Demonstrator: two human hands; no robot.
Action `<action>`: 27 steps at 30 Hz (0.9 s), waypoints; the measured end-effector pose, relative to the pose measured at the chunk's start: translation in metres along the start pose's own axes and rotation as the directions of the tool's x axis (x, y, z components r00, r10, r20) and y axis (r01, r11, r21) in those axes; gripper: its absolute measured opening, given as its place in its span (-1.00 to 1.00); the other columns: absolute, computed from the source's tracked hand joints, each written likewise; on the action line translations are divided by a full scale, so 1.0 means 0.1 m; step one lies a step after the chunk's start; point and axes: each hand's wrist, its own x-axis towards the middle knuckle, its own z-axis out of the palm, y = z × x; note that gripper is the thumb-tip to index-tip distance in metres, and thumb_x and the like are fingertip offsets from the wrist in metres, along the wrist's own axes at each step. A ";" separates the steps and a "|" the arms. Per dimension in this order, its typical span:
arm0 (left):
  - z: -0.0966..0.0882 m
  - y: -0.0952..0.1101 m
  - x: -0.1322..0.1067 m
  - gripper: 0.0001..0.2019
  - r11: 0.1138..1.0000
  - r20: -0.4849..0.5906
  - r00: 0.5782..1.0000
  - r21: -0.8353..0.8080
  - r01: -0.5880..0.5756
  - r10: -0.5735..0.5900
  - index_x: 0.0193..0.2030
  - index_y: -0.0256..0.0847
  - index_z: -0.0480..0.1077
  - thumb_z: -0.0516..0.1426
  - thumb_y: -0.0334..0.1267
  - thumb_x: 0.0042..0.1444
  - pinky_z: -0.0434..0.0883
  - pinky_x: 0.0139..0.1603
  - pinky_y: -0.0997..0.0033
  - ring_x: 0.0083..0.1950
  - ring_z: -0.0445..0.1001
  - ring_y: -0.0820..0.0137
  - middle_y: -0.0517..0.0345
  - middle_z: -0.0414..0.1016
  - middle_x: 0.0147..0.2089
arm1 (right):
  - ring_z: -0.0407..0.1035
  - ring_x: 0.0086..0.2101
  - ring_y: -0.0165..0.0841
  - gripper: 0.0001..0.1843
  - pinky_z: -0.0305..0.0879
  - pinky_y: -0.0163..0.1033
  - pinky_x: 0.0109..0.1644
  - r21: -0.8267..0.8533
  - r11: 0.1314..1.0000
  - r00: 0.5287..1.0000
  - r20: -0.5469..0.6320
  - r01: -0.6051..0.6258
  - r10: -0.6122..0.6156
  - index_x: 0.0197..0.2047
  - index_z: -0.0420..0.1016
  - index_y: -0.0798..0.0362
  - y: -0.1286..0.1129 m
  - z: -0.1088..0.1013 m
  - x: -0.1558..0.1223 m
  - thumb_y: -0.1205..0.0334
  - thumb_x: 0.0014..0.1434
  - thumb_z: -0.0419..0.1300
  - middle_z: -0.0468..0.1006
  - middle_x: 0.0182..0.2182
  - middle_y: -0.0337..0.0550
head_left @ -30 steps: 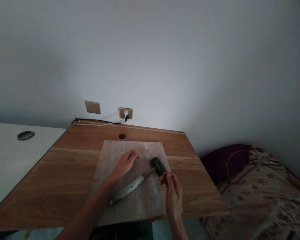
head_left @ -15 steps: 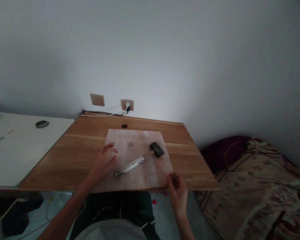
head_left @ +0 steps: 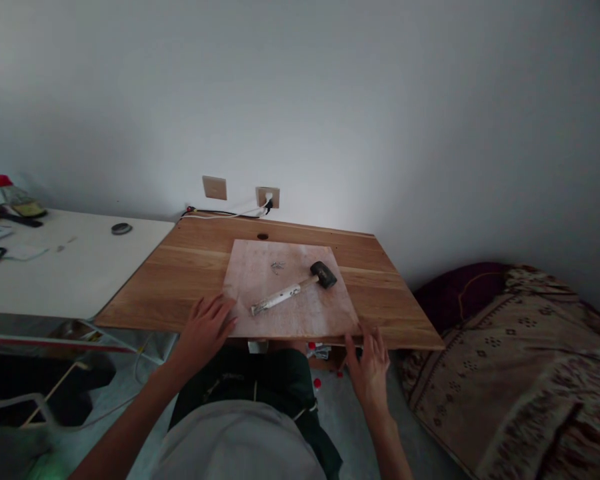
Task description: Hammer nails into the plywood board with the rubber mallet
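Observation:
A pale wooden board (head_left: 245, 270) lies on the brown wooden table. On it rests a mallet with a black head (head_left: 324, 275) and a worn, white-wrapped handle. Behind the handle sits a small pile of nails (head_left: 277, 267). My left hand (head_left: 207, 330) is at the board's front left side, its fingers stretched out and reaching the edge. At the front right corner is my right hand (head_left: 369, 363), thumb and fingers apart and touching the board's edge. Both hands look open, with neither on the mallet.
The brown table (head_left: 170, 267) meets a white table (head_left: 70, 267) on the left, which bears a round dark lid (head_left: 121, 229) and a red-capped bottle (head_left: 20, 200). Cables run to a wall socket (head_left: 268, 197). Patterned bedding (head_left: 500, 360) lies at the right.
The view has shifted left and down. My left hand has drawn back from over the board to its front left side. My right hand's fingers have spread at the front right corner.

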 end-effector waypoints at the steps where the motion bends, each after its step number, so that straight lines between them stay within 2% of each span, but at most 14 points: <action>1: 0.01 -0.01 -0.01 -0.62 1.000 -0.007 1.000 0.002 0.001 -0.001 0.23 -0.12 0.44 0.01 -0.06 0.42 0.12 0.51 -0.20 0.43 0.34 0.03 -0.15 0.55 0.25 | 0.13 0.41 0.18 -0.24 0.14 0.38 0.34 0.014 1.000 1.000 -0.003 0.006 -0.006 0.33 0.39 0.16 0.01 0.02 -0.03 -0.29 0.45 -0.12 0.50 0.24 0.32; 8: 0.02 -0.07 0.01 -0.64 1.000 0.024 1.000 0.026 0.002 -0.003 0.19 -0.14 0.45 0.03 -0.06 0.40 0.28 0.42 -0.12 0.33 0.43 0.02 -0.18 0.48 0.30 | 0.14 0.42 0.12 -0.19 0.20 0.32 0.38 0.162 0.987 1.000 -0.012 0.020 -0.018 0.42 0.31 0.21 0.08 0.09 -0.11 -0.28 0.44 -0.04 0.40 0.34 0.35; 11: 0.00 -0.07 0.03 -0.62 0.999 0.044 0.999 0.032 0.026 -0.028 0.21 -0.17 0.42 0.03 -0.06 0.40 0.33 0.38 -0.12 0.35 0.41 0.00 -0.22 0.44 0.33 | 0.13 0.43 0.11 -0.20 0.20 0.31 0.40 0.172 0.985 1.000 0.001 0.015 -0.016 0.44 0.28 0.21 0.10 0.09 -0.12 -0.27 0.44 -0.02 0.40 0.35 0.33; 15: -0.01 -0.01 0.04 -0.63 0.998 0.013 0.997 0.006 0.070 -0.070 0.21 -0.17 0.40 0.00 -0.06 0.42 0.35 0.38 -0.07 0.41 0.36 0.01 -0.22 0.41 0.33 | 0.11 0.44 0.07 -0.25 0.17 0.29 0.42 0.186 0.982 1.000 0.012 0.024 -0.027 0.46 0.26 0.19 0.10 0.06 -0.12 -0.21 0.46 -0.02 0.38 0.37 0.29; 22: -0.07 0.01 0.05 -0.64 0.999 0.025 0.999 0.016 0.047 -0.048 0.22 -0.19 0.39 0.02 -0.09 0.42 0.40 0.33 -0.03 0.36 0.42 0.03 -0.21 0.45 0.30 | 0.10 0.44 0.05 -0.27 0.15 0.29 0.44 0.162 0.986 0.998 0.028 0.045 -0.050 0.46 0.25 0.18 0.08 0.03 -0.12 -0.18 0.48 -0.02 0.38 0.36 0.28; 25: -0.08 0.05 0.06 -0.68 0.998 -0.057 0.997 0.034 0.044 -0.042 0.17 -0.20 0.41 0.02 -0.14 0.42 0.42 0.28 -0.03 0.29 0.46 0.05 -0.20 0.48 0.24 | 0.08 0.45 0.05 -0.28 0.13 0.30 0.44 0.164 0.986 0.999 0.030 0.038 -0.043 0.47 0.23 0.16 0.09 0.05 -0.13 -0.16 0.48 -0.02 0.37 0.37 0.26; 27: -0.05 0.16 0.07 -0.72 0.997 -0.196 0.979 0.041 0.068 -0.059 0.12 -0.20 0.44 0.04 -0.17 0.41 0.41 0.26 -0.02 0.24 0.48 0.06 -0.20 0.50 0.18 | 0.07 0.45 0.06 -0.28 0.12 0.31 0.44 0.168 0.985 0.999 0.026 0.043 -0.048 0.47 0.23 0.16 0.09 0.06 -0.13 -0.16 0.48 -0.02 0.35 0.38 0.28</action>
